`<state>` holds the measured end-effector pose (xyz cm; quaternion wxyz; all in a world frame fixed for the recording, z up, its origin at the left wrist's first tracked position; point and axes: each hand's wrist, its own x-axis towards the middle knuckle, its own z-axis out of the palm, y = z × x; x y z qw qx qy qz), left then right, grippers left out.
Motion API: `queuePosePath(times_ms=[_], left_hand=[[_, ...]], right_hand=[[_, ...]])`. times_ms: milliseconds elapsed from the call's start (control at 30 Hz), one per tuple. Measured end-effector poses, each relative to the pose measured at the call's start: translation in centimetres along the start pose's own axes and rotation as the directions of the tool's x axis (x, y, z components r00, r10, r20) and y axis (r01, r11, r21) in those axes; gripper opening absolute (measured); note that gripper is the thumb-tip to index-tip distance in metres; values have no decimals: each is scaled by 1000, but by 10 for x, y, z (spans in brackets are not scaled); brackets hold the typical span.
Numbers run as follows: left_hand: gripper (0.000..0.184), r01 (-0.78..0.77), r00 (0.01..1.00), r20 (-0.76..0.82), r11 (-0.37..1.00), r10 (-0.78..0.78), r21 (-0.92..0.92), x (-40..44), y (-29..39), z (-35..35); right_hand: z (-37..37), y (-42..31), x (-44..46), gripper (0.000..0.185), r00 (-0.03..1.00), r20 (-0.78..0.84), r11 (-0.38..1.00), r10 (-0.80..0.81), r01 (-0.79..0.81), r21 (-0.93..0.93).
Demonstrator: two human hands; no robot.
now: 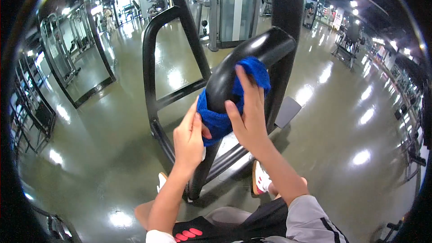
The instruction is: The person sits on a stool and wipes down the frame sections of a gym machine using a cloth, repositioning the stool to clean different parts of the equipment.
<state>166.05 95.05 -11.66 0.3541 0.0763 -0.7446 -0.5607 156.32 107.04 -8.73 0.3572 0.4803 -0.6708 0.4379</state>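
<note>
A blue cloth (pixel 217 123) is wrapped around the underside and lower end of a thick, curved black tube (pixel 225 78) on a gym machine. At the tube's lower left, my left hand (pixel 189 137) pinches the cloth's edge between thumb and fingers. My right hand (pixel 250 112) presses the cloth's other part against the right side of the tube, its fingers pointing up and its thumb apart from them. The cloth's far side, behind the tube, is hidden.
The machine's black frame (pixel 149 67) stands to the left and below the tube, with a thick upright post (pixel 285 4) to the right. A grey plate (pixel 288 112) juts out low at the right. Mirrors and other gym machines stand farther back.
</note>
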Motion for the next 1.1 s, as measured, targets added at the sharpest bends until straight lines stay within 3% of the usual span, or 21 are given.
queuePosePath(times_ms=[33, 67, 133, 167, 267, 300, 333, 433, 567, 600, 633, 667, 733, 800, 933, 967, 1000, 1067, 1100], left_hand=[[36, -104, 994, -26, 993, 105, 61, 6, 7, 1], [36, -138, 990, -15, 990, 138, 41, 10, 14, 2], [37, -379, 917, 30, 844, 398, 381, 26, 27, 6], [41, -387, 915, 62, 824, 399, 415, 30, 34, 10], [44, -436, 861, 17, 721, 508, 539, 41, 41, 31], [53, -423, 880, 46, 734, 474, 531, 41, 47, 36], [53, -421, 881, 48, 732, 471, 535, 41, 50, 43], [66, -466, 810, 152, 465, 566, 753, 44, 61, 62], [58, -485, 743, 151, 371, 652, 792, 66, 70, 73], [58, -472, 749, 144, 368, 647, 801, 71, 72, 74], [57, -488, 752, 172, 361, 637, 795, 77, 74, 75], [56, -505, 750, 199, 351, 631, 788, 82, 76, 76], [54, -532, 728, 222, 331, 648, 779, 95, 80, 79], [52, -531, 783, 250, 404, 569, 745, 107, 87, 83], [37, -369, 929, 296, 610, 221, 702, 138, 109, 92], [37, -356, 932, 312, 620, 183, 699, 148, 106, 94], [37, -351, 931, 328, 624, 157, 698, 158, 105, 95], [54, -378, 908, 403, 640, 114, 669, 176, 107, 93], [54, -407, 905, 392, 612, 167, 678, 190, 124, 87]], right_hand=[[-4, -2, 13, 45, 998, -41, 997, -51, 49, -54], [-7, 1, 24, 45, 998, -52, 998, -40, 38, -49], [-13, 15, 47, 34, 981, 51, 967, -187, 193, -166], [-15, 20, 58, 24, 970, -12, 954, -243, 237, -185], [-27, 46, 85, 21, 967, 19, 940, -254, 252, -229], [-32, 56, 93, 17, 969, -14, 944, -247, 238, -231], [-40, 66, 97, 17, 980, -19, 956, -197, 187, -228], [-50, 91, 95, 23, 983, -61, 970, -175, 161, -180], [-56, 91, 75, 39, 981, -53, 938, -187, 162, -307], [-59, 91, 70, 44, 984, -51, 925, -174, 145, -351], [-65, 88, 65, 52, 999, 36, 925, -2, 16, -381], [-62, 96, 65, 52, 999, 37, 930, -14, 27, -367], [-53, 116, 72, 59, 945, -323, 984, -44, -14, -175], [-60, 121, 90, 59, 934, -292, 976, 208, -179, 121], [-83, 118, 124, 52, 905, -139, 852, 402, -314, 419], [-78, 130, 136, 51, 929, -241, 890, 282, -160, 427], [-78, 127, 154, 51, 932, -269, 893, 244, -108, 437], [-82, 111, 177, 53, 938, -345, 966, -43, 127, 225], [-85, 107, 199, 53, 919, -384, 959, -86, 181, 220]])
